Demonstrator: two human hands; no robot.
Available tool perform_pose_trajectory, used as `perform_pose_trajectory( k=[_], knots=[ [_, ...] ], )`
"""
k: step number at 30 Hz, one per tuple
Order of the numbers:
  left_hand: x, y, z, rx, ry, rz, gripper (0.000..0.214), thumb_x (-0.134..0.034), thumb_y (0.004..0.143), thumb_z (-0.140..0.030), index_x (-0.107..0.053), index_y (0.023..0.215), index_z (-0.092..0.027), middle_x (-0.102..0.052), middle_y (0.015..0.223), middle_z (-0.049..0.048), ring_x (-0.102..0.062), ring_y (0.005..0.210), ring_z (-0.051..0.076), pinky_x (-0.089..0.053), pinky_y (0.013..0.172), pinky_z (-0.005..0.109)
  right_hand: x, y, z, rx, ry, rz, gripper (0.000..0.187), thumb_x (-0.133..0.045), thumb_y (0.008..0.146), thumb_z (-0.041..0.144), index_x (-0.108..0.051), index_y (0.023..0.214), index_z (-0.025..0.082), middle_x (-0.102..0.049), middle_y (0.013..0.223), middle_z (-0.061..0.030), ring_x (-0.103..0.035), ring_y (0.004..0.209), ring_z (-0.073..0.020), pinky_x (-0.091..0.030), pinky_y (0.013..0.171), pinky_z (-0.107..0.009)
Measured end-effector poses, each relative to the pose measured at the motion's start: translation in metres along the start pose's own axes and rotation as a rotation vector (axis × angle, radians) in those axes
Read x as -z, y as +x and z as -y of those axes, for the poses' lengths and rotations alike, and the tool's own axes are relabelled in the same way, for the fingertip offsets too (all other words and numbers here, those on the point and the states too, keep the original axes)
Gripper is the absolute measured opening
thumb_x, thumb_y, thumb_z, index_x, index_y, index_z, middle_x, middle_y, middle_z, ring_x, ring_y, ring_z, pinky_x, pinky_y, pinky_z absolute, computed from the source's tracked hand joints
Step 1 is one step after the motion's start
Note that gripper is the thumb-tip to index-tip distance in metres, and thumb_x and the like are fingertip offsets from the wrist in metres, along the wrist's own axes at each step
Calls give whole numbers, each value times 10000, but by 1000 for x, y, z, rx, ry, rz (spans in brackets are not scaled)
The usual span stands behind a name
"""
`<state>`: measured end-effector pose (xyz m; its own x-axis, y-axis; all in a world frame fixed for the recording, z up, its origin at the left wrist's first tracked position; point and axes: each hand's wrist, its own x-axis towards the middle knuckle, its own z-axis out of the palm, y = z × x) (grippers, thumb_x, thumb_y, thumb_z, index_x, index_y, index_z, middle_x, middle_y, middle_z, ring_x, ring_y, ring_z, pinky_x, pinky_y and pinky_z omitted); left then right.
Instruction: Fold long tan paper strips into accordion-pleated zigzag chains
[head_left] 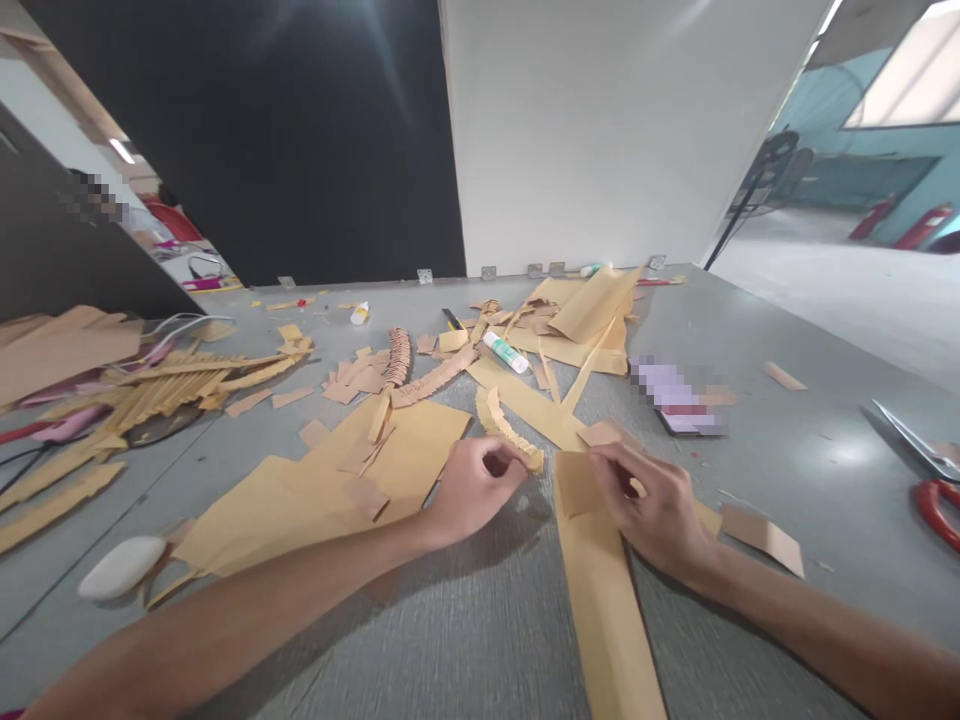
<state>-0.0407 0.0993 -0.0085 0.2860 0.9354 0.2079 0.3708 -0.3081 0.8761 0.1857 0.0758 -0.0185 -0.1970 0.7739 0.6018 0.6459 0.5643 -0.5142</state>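
My left hand [476,485] is closed in a pinch on the near end of a folded, zigzag brown paper strip [501,420] that runs away from me across the grey table [465,640]. My right hand [652,505] is closed on a small square piece of brown paper [577,483], fingers curled over its right edge. Below that piece a long flat brown paper strip [607,610] runs toward me. The two hands sit close together, a few centimetres apart.
Brown paper sheets [322,490] and scraps cover the table's middle and left. A glue stick [505,351] lies beyond the hands, a phone [675,400] to the right, red-handled scissors [926,470] at the far right edge, a white oval object [120,567] near left.
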Motion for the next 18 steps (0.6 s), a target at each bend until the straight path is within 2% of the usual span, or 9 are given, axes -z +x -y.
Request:
perform_pose_trajectory(
  k=[3, 6, 8, 9, 11, 13, 15, 18],
  knots=[
    [2, 1, -1, -23, -22, 46, 203, -563, 937, -248, -735, 970, -145, -710, 777, 32, -614, 669, 139, -444, 593, 219, 0, 2, 1, 9, 17, 75, 169, -490, 1016, 203, -634, 927, 203, -623, 732, 9, -537, 599, -121, -412, 601, -242],
    [3, 0, -5, -48, -31, 89, 321, -511, 999, -364, -681, 1192, -171, -699, 844, 34, -617, 739, 148, -442, 618, 223, 0, 1, 1, 45, 69, 153, 165, -480, 1028, 200, -645, 1026, 203, -685, 807, -3, -613, 667, -129, -441, 646, -237],
    [4, 1, -6, -57, -34, 136, 340, -548, 985, -395, -662, 1220, -177, -681, 849, 25, -604, 745, 146, -437, 627, 223, -1, 0, 0, 55, 88, 175, 164, -487, 1030, 200, -644, 1077, 205, -725, 874, -16, -654, 713, -134, -460, 676, -236],
    [4, 1, -7, -64, -26, 173, 321, -586, 964, -401, -678, 1172, -173, -663, 823, 14, -586, 721, 140, -428, 620, 223, -1, -1, 0, 62, 88, 178, 163, -493, 1030, 202, -645, 1088, 207, -739, 901, -20, -669, 729, -137, -466, 683, -237],
    [3, 3, -6, -88, 20, 252, 250, -650, 920, -399, -705, 954, -158, -601, 728, -12, -525, 650, 121, -392, 592, 224, -1, -2, -2, 69, 79, 169, 163, -499, 1028, 207, -651, 1087, 212, -756, 921, -24, -688, 740, -144, -471, 680, -238],
    [2, 4, -4, -112, 80, 305, 297, -640, 924, -383, -641, 738, -152, -532, 653, -29, -467, 606, 108, -348, 572, 230, -1, -2, -2, 51, 69, 167, 167, -497, 1028, 217, -658, 1068, 215, -759, 897, -19, -691, 727, -147, -472, 672, -240],
    [2, 5, -2, -121, 111, 307, 357, -603, 946, -359, -557, 656, -156, -489, 625, -37, -440, 596, 102, -318, 568, 234, -1, -1, -1, 17, 66, 178, 179, -487, 1031, 234, -664, 1057, 218, -752, 860, -10, -677, 695, -145, -470, 662, -241],
    [1, 5, -2, -93, 102, 277, 385, -575, 959, -343, -473, 634, -163, -441, 601, -51, -404, 574, 92, -284, 553, 233, -1, 1, 1, -22, 62, 186, 189, -482, 1037, 262, -660, 1091, 228, -735, 840, 3, -652, 666, -137, -467, 649, -237]
  ],
)
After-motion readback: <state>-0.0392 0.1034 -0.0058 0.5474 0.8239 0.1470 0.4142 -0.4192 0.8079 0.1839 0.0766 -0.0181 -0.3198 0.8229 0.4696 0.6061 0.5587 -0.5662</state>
